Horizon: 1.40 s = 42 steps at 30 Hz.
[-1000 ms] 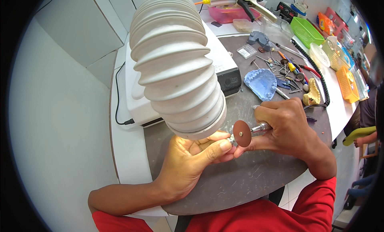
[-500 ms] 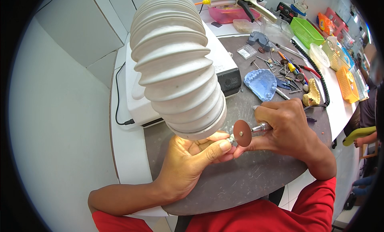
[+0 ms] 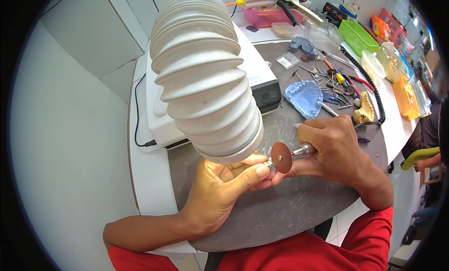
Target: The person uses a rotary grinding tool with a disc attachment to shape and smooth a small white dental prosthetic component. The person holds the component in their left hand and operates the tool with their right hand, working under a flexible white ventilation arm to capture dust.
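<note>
My right hand (image 3: 334,147) is closed around a rotary handpiece (image 3: 305,150), its metal nose toward the left. A round brown cutting disc (image 3: 284,164) is mounted on its tip. Between thumb and fingers, my left hand (image 3: 217,191) pinches a small shiny pale piece (image 3: 268,163), mostly hidden by the fingertips and the disc. The disc stands right beside this piece; whether they touch I cannot tell. My hands meet at the fingertips, under the mouth of a white ribbed hose (image 3: 206,93).
The hose rises in front of a white machine (image 3: 166,124) at the left. Blue dental cast (image 3: 304,98), yellow cast (image 3: 364,110), grey cast (image 3: 303,46) and several loose burs (image 3: 343,100) lie on the grey mat. Farther back are a green basket (image 3: 358,37) and a dispensing gun (image 3: 280,2).
The disc and handpiece tip have shifted slightly left and down toward the pale piece. The hose appears slightly farther left. Both hands keep their grip.
</note>
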Available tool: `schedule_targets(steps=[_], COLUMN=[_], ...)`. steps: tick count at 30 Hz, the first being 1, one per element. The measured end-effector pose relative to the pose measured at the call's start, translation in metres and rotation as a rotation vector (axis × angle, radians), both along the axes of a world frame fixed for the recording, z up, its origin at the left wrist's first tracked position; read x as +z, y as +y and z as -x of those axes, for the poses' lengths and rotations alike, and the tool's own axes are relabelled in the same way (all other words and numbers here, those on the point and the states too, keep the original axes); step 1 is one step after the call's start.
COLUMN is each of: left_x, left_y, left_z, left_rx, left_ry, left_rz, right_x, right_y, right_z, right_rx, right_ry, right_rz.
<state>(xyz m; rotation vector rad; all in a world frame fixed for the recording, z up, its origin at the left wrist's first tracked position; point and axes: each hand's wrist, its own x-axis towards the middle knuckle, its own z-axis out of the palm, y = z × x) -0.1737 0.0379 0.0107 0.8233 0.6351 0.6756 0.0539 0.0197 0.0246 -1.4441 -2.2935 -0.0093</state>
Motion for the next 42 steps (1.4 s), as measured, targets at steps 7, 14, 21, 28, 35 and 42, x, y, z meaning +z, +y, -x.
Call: schedule_targets(steps=[7,14,21,28,35,42], left_x=[0.0008,0.0004,0.0033,0.0035,-0.0001,0.001], left_y=[-0.0002,-0.0003,0.0001,0.0,0.0012,0.0015], left_z=[0.0,0.0002,-0.0011,-0.0009,0.0021,0.0013], left_rx=[0.004,0.014,-0.002,-0.001,-0.019,-0.022], left_ry=[0.006,0.021,0.019,0.023,-0.029,-0.018], left_rz=[0.009,0.009,0.005,-0.008,0.012,0.003], right_x=[-0.0028,-0.001,-0.0039,-0.0043,-0.0042,-0.0014], right_y=[0.0001,-0.0001,-0.0002,0.0002,0.0006,0.0005], right_z=[0.0,-0.0008,-0.0013,-0.0004,-0.0004,-0.0005], right_rx=[0.01,-0.001,0.015,0.02,0.033,0.023], right_ry=[0.019,0.012,0.009,0.02,0.016,0.023], right_rz=[-0.035,-0.026,-0.048,-0.039,-0.036,-0.008])
